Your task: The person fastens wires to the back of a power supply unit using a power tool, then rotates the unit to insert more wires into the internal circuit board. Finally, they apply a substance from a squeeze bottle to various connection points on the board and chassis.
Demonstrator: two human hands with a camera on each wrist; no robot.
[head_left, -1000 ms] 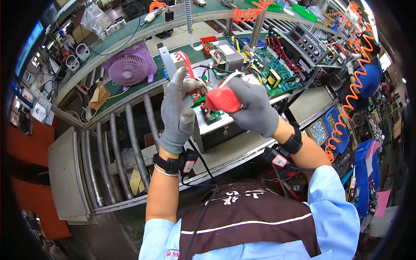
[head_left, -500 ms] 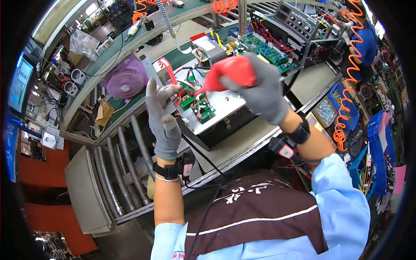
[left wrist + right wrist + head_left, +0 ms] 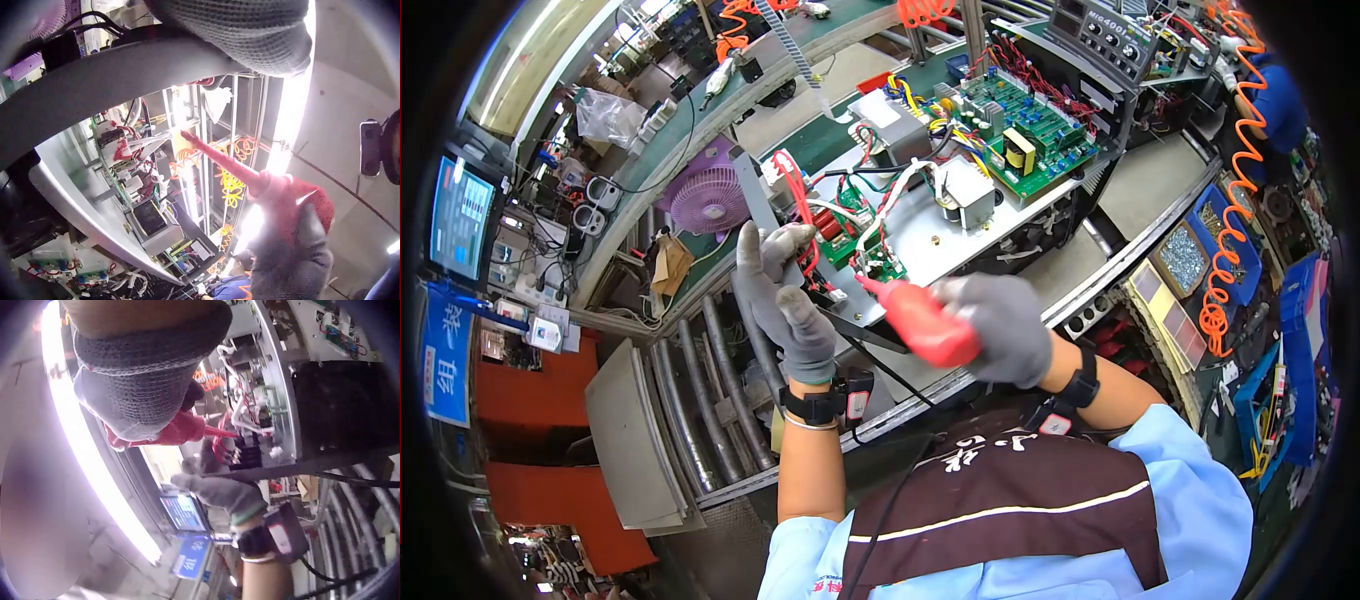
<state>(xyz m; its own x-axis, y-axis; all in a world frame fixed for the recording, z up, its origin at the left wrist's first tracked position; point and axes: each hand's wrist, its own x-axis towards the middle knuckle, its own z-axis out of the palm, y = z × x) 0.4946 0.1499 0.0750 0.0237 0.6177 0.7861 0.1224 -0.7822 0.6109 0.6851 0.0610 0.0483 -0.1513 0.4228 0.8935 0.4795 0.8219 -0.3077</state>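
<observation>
My gloved right hand (image 3: pixel 1005 325) grips a red tool (image 3: pixel 930 325) with a long tapered tip; its exact kind does not show. In the head view the tip overlaps the front edge of a small green circuit board (image 3: pixel 887 268) in an open metal chassis (image 3: pixel 920 262). My gloved left hand (image 3: pixel 785 310) holds the chassis's upright end panel, fingers over its edge beside red wires (image 3: pixel 792 190). In the right wrist view, the left hand (image 3: pixel 228 494) straddles the dark panel edge, and the red tool (image 3: pixel 181 430) points toward the wiring.
Transformers (image 3: pixel 890 125) and a larger green circuit board (image 3: pixel 1030 140) sit further along the chassis. Metal rollers (image 3: pixel 710 400) run at the left. Behind stands a purple fan (image 3: pixel 708 195). Screw trays (image 3: pixel 1183 258) and a hanging orange coiled hose (image 3: pixel 1235 170) are at the right, near another person (image 3: pixel 1280 110).
My right hand first drew the red tool up from the wiring, then lowered it toward my body at the chassis's front. The left hand stays at the panel. The head view has shifted.
</observation>
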